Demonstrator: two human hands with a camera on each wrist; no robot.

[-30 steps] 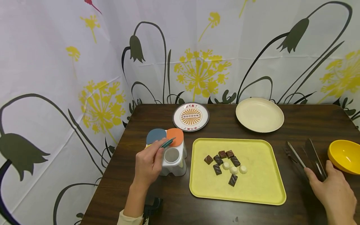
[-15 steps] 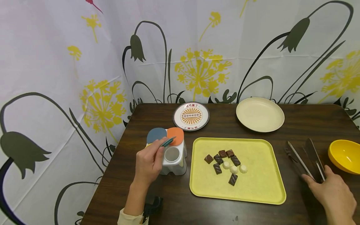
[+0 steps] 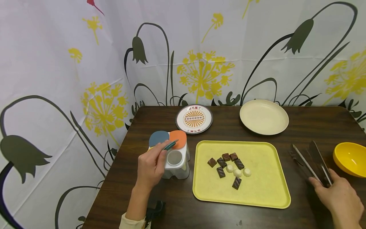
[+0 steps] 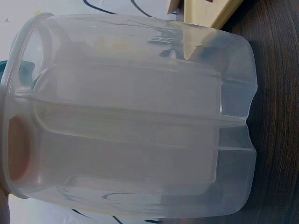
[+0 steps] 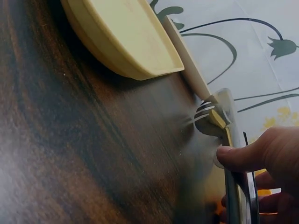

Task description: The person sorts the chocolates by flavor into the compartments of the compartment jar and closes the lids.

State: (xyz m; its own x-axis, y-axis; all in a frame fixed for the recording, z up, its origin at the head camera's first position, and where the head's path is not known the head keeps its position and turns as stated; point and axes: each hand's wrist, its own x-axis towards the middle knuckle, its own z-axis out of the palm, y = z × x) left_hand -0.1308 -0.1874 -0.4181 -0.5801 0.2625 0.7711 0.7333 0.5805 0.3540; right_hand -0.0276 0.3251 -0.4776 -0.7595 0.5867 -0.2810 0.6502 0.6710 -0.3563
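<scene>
My left hand [image 3: 151, 165] pinches a small teal lid [image 3: 170, 145] between thumb and fingers, tilted over a clear plastic container [image 3: 176, 171] with a white top. Blue [image 3: 159, 138] and orange [image 3: 178, 139] lids cover two of its compartments; the round front-right one is uncovered. The container's clear wall [image 4: 131, 140] fills the left wrist view. My right hand [image 3: 338, 194] grips metal serving tongs [image 3: 307, 165], whose two arms stand apart. One tong end is fork-shaped, as the right wrist view shows. Several dark and white chocolates [image 3: 237, 183] lie on a yellow tray [image 3: 266, 194].
At the back stand a patterned white plate [image 3: 194, 118] and a cream plate [image 3: 264, 117]. A yellow bowl [image 3: 351, 159] is close to my right hand, on its far right. A flowered curtain [image 3: 217, 73] hangs behind the dark wooden table [image 3: 223, 216].
My right thumb and fingers have shifted slightly toward me along the tongs. My left hand, the teal lid and the chocolates stay where they were.
</scene>
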